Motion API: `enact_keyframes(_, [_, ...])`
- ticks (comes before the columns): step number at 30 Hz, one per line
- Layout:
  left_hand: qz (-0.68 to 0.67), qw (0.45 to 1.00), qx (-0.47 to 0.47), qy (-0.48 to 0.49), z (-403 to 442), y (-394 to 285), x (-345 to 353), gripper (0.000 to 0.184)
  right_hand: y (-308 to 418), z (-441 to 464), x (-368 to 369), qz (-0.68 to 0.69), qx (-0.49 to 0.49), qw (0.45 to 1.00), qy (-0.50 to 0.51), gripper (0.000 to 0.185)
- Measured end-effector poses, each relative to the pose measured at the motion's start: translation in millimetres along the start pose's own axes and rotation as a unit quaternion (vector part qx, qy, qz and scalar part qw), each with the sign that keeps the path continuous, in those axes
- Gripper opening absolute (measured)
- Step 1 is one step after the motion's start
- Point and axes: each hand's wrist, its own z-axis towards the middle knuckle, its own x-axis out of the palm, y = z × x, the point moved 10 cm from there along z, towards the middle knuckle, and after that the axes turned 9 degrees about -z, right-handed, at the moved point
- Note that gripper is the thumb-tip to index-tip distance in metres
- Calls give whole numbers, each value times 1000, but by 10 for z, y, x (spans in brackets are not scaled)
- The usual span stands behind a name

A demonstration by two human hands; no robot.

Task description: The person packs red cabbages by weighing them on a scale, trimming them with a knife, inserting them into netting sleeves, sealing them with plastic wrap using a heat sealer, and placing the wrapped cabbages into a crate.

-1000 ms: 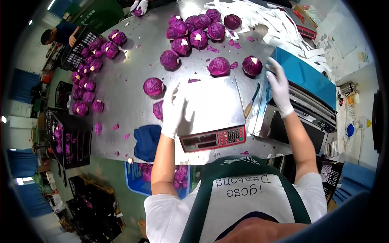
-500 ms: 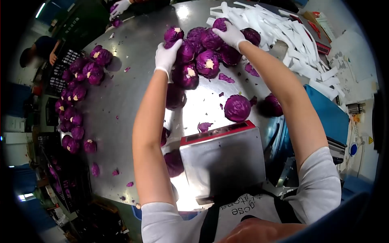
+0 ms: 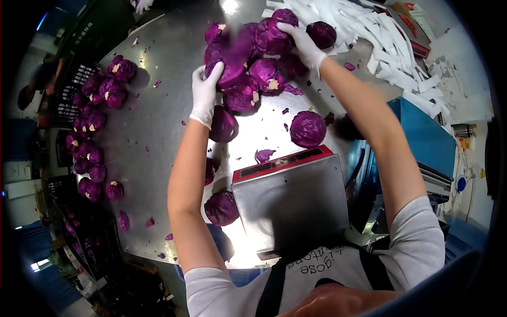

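Head view: purple cabbages [image 3: 268, 71] lie heaped on the far middle of the table [image 3: 153, 190], one of them blurred. Two white-gloved hands reach in from either side. Left hand [image 3: 206, 91] is curved, thumb apart from the fingers, against the heap's near-left side; right hand [image 3: 302, 42] is cupped over a cabbage at the far right. Fingers are partly hidden on both, so I cannot tell whether either has a firm hold.

Nearer the body, a lone cabbage [image 3: 308, 129] sits just beyond the scale [image 3: 290, 198], whose red edge faces the heap; a leaf scrap [image 3: 264, 156] lies near that edge. White strips [image 3: 380, 47] spread to the right of the heap, with a blue box [image 3: 425, 142] nearer the right arm. More cabbages line the table's left side, black crates [image 3: 79, 238] beyond them. Another person's gloved hand [image 3: 141, 5] shows at the top.
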Motion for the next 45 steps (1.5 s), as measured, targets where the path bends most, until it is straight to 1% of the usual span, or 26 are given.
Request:
enact_keyframes(1, [-41, 997, -62, 27, -67, 133, -25, 63, 91, -330, 104, 86, 21, 996, 13, 45])
enact_keyframes(3, [-243, 959, -130, 69, -550, 45, 151, 70, 104, -893, 184, 188, 52, 979, 55, 55])
enact_keyframes(4, [-255, 947, -183, 66, -857, 19, 155, 75, 65, -1252, 184, 224, 90, 969, 52, 58])
enact_keyframes(7, [-379, 894, -216, 100, -1706, -50, 228, 75, -50, -2216, 355, 321, 149, 928, 116, 62])
enact_keyframes(9, [-361, 899, -228, 101, -2346, -34, 176, 70, -165, -2807, 312, 307, 153, 934, 101, 51])
enact_keyframes(11, [-297, 936, -152, 115, -2866, -107, 157, 63, -261, -3304, 310, 250, 121, 956, 94, 46])
enact_keyframes(13, [-276, 952, -130, 34, -3388, -131, 57, 46, -108, -3756, 332, 135, 44, 987, 78, 54])
enact_keyframes(15, [-290, 946, -125, -70, -3816, -21, -75, 42, -219, -4091, 264, 22, -23, 999, 29, 58])
enact_keyframes(17, [-206, 965, -96, -135, -4126, -12, -147, 50, -385, -4359, 256, 5, -44, 999, 14, 70])
enact_keyframes(18, [-122, 978, -85, -145, -4241, 67, -196, 51, -493, -4451, 254, -100, -75, 992, 22, 74])
enact_keyframes(20, [69, 987, -60, -134, -4367, 73, -147, 58, -550, -4577, 246, -251, -127, 959, 22, 83])
enact_keyframes(21, [93, 989, 29, -113, -4422, -114, 1, 64, -478, -4643, 219, -285, -165, 944, 21, 83])
enact_keyframes(23, [25, 994, -55, -90, -4525, -36, 97, 67, -544, -4682, 147, -260, -114, 958, 41, 85])
enact_keyframes(25, [40, 996, 4, -79, -4552, -208, 180, 70, -474, -4732, 159, -334, -115, 930, 105, 91])
enact_keyframes(27, [66, 993, 28, -90, -4539, -151, 118, 75, -597, -4732, 89, -309, -98, 938, 122, 93])
enact_keyframes(32, [96, 990, 26, -103, -4653, -120, 71, 76, -430, -4766, 61, -369, -83, 908, 182, 91])
enact_keyframes(35, [-10, 991, 22, -132, -4756, -124, 19, 81, -193, -4784, 57, -357, -89, 901, 230, 89])
enact_keyframes(36, [-6, 991, 11, -130, -4798, -108, 10, 78, -135, -4746, 27, -346, -99, 903, 236, 82])
enact_keyframes(37, [69, 990, 29, -123, -4828, -127, -3, 67, -6, -4692, -31, -392, -134, 877, 243, 75])
enact_keyframes(39, [94, 988, 40, -112, -4841, -177, 74, 65, -218, -4427, -347, -230, 30, 926, 299, 70])
enact_keyframes(40, [87, 989, 44, -114, -4856, -169, 90, 64, 251, -4218, -509, -464, -150, 842, 231, 57])
enact_keyframes(41, [85, 988, 49, -119, -4880, -153, 82, 63, 576, -4059, -651, -479, -249, 819, 193, 43])
enact_keyframes(42, [94, 986, 44, -129, -4904, -129, 57, 62, 691, -3783, -900, -492, -277, 807, 170, 35])
enact_keyframes(43, [105, 983, 41, -142, -4935, -125, 26, 61, 872, -3535, -1099, -540, -235, 795, 149, 35])
enact_keyframes(44, [111, 982, 29, -150, -4975, -145, 14, 61, 919, -3225, -1388, -537, -210, 807, 127, 33])
enact_keyframes(45, [116, 980, 18, -159, -5010, -161, 7, 60, 999, -2968, -1650, -615, -205, 755, 97, 33])
